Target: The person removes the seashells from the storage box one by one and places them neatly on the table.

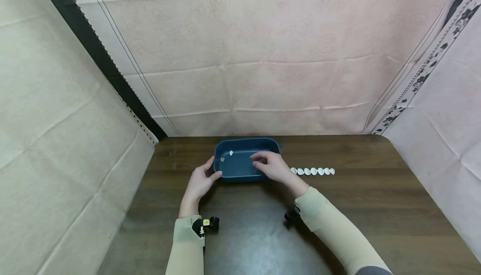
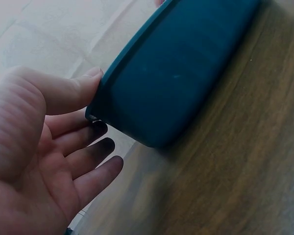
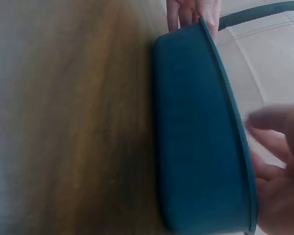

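Note:
A blue rectangular tray (image 1: 242, 179) stands near the table's far edge. My left hand (image 1: 199, 183) grips its left end; in the left wrist view the thumb (image 2: 71, 90) lies at the rim and the other fingers spread below it. Inside lie a small white shell-like piece (image 1: 231, 153) and a smaller yellowish one (image 1: 222, 159). Over the tray's right part, my right hand (image 1: 273, 167) has loosely bent fingers, with nothing visible between them. Just right of that hand, several white, round, shell-like pieces (image 1: 313, 171) lie in a row on the table.
The brown wooden table (image 1: 248, 233) spreads toward me and to both sides. Pale cloth (image 1: 263, 57) hangs behind it, with more cloth at left and right. Each wrist carries a small black camera (image 1: 214, 223).

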The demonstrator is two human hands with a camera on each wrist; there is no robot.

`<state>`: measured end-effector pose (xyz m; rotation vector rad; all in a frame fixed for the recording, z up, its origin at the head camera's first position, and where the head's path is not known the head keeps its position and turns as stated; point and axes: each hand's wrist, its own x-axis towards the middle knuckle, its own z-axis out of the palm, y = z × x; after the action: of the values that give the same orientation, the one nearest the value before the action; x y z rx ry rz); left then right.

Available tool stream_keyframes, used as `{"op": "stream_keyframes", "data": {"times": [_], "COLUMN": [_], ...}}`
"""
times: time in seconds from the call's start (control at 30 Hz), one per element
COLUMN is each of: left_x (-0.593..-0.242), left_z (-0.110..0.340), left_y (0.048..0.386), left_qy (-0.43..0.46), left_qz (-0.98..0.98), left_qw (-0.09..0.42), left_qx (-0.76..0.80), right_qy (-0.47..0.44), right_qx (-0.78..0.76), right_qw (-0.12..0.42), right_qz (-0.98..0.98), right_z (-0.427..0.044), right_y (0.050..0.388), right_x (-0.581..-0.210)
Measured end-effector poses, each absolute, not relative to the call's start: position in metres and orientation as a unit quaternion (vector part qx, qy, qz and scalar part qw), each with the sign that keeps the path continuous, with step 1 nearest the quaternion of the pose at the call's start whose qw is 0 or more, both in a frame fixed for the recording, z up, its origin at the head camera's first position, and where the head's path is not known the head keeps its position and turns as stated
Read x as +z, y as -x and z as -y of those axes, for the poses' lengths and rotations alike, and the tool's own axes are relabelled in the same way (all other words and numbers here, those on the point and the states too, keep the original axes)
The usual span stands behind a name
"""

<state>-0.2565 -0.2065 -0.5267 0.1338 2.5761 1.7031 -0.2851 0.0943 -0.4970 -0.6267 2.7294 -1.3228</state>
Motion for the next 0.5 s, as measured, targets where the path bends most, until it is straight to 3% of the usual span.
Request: {"op": "stream_keyframes", "data": {"times": [0.2,0.5], "left_x": [-0.528,-0.531], "left_z": [0.207,0.207], "left_y": [0.257,0.258], "left_qy": [-0.047,-0.049], "left_qz": [-0.832,-0.830], "left_qw": [0.024,0.022], "left_qx": [0.552,0.555], "right_qy": [0.200,0.123], "right_qx": [-0.424,-0.465], "right_qw": [0.112,0.104], "right_qz": [-0.876,-0.870], "right_z": [-0.077,-0.047], "right_y": [0.304,0.326], "right_x": [-0.497,-0.510]}}
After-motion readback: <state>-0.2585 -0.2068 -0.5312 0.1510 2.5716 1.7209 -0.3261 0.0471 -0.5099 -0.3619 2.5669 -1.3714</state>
